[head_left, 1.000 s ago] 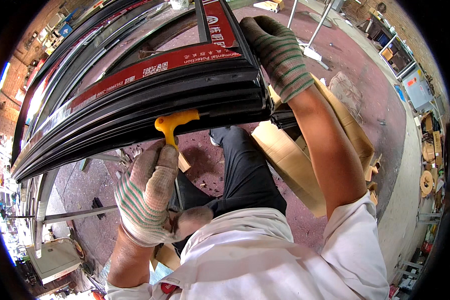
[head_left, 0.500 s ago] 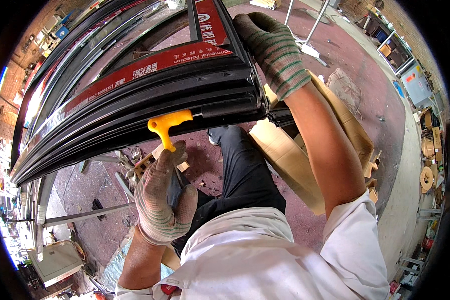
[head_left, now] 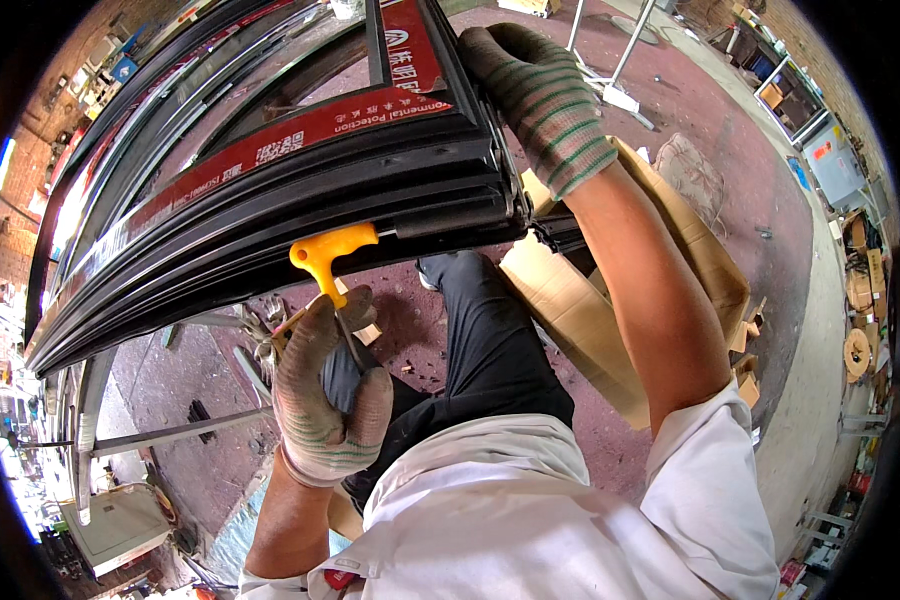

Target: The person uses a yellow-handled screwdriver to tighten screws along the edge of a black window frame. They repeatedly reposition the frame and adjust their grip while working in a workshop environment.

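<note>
A black window-like frame (head_left: pixel 300 185) with red protective film (head_left: pixel 355 115) spans the upper left. At its near side is a yellow T-handled hex key (head_left: pixel 320 262), one end of its crossbar close to a slot in the profile. My gloved left hand (head_left: pixel 325 395) is below the frame, its long fingers curled lightly at the key's stem. The key's thin metal shaft runs down between these fingers and the thumb. My gloved right hand (head_left: pixel 535 95) is wrapped over the frame's right corner, its fingertips partly hidden. Whether the key is seated in the slot cannot be made out.
An opened cardboard box (head_left: pixel 570 310) stands on the reddish floor under my right forearm. Metal stand legs (head_left: pixel 170 437) lie below the frame at left. A pale metal stand (head_left: pixel 620 90) is at the far side. Debris is scattered around my feet.
The yellow key and the frame have shifted slightly left. More of the key's metal shaft now shows across my left hand, whose fingers have shifted around the stem. My right hand keeps its grip.
</note>
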`<state>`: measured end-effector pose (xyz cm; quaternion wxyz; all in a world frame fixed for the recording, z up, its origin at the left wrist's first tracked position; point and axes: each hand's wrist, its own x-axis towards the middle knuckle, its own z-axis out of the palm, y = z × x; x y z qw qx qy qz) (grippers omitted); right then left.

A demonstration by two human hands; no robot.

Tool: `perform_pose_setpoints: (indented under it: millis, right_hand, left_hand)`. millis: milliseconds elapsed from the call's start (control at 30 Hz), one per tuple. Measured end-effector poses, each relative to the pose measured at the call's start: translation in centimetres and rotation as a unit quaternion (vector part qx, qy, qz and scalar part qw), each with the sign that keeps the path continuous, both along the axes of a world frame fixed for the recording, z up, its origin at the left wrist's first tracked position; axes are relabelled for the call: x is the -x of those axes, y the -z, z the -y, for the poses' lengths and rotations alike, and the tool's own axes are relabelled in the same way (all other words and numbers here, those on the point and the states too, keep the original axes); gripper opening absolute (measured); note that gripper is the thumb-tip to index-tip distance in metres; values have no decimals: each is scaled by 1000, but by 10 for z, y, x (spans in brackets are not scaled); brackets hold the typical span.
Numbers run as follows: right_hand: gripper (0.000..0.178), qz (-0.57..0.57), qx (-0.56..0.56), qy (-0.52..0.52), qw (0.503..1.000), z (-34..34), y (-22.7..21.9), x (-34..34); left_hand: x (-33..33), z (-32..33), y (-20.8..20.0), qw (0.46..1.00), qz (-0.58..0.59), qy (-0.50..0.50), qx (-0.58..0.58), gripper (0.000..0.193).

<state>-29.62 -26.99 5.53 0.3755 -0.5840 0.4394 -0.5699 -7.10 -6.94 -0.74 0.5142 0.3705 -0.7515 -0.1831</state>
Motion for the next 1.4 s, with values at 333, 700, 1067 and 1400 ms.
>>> perform_pose_setpoints:
  millis: [333, 700, 1067, 1400]
  right_hand:
    - [39, 4, 18, -17, 1000, 3, 4, 2]
    - [38, -2, 35, 5, 999, 8, 7, 1]
    - [36, -16, 25, 5, 1000, 8, 7, 3]
    - [36, -4, 20, -9, 1000, 5, 3, 1]
  left_hand:
    - [-9, 4, -34, 974, 220, -40, 40, 59]
    - [-10, 15, -34, 965, 189, -142, 116, 54]
    - [-4, 19, -43, 931, 264, -174, 180, 44]
    - [3, 23, -45, 931, 230, -197, 203, 39]
